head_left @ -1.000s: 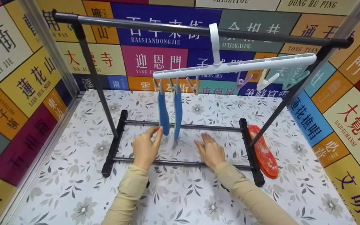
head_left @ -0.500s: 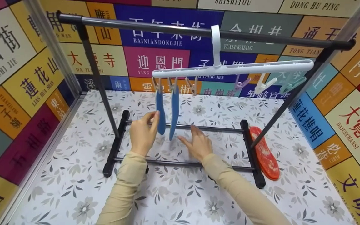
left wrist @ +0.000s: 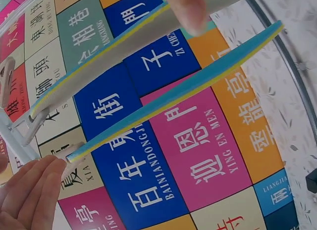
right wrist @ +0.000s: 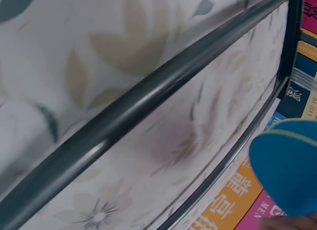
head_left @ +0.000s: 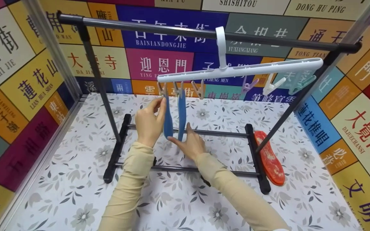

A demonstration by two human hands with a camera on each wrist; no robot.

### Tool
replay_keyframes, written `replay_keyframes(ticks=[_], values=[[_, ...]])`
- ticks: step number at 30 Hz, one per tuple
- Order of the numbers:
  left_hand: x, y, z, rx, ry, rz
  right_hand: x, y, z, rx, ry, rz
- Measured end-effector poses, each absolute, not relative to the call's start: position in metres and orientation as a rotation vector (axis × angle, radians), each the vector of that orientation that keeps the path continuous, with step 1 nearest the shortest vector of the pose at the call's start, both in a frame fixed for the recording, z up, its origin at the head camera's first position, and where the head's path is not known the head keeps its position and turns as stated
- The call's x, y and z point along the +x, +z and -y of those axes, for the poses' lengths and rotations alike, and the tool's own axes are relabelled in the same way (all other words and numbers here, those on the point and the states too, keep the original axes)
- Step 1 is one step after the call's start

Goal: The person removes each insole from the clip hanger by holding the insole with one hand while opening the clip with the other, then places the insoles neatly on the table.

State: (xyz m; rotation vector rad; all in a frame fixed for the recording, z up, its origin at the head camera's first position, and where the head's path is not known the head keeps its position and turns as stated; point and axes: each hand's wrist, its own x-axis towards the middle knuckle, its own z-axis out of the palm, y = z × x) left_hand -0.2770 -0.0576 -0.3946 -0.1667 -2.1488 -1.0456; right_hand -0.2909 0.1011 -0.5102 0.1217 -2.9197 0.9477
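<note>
Two blue insoles hang from clothespins on a white hanger (head_left: 242, 70). Beside the upper end of the left insole (head_left: 168, 123) is my left hand (head_left: 149, 120). Its fingertips reach the clothespin (left wrist: 74, 153) at that insole's end in the left wrist view, with the thumb apart. My right hand (head_left: 189, 144) is at the lower end of the right insole (head_left: 182, 110), thumb and fingers spread to either side of it. One fingertip (left wrist: 190, 14) overlaps the beige face of an insole in the left wrist view. The blue insole end (right wrist: 285, 165) shows large in the right wrist view.
The hanger hooks over a black rack's top bar (head_left: 172, 30). More clothespins (head_left: 273, 84) hang along its right half. A red insole (head_left: 271, 162) lies on the floral surface (head_left: 82, 160) outside the rack's right foot (head_left: 262, 179). Printed panels stand around.
My left hand has moved up along the left insole from its lower end towards the clothespin. My right hand has moved left and up to the right insole's lower end.
</note>
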Motion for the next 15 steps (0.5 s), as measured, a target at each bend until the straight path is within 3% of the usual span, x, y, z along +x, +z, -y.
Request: replay_keyframes(ticks=[15], values=[[-0.295, -0.377, 0.035, -0.174, -1.080, 2.264, -0.298, -0.511, -0.086, 0.161, 0.736, 2.736]])
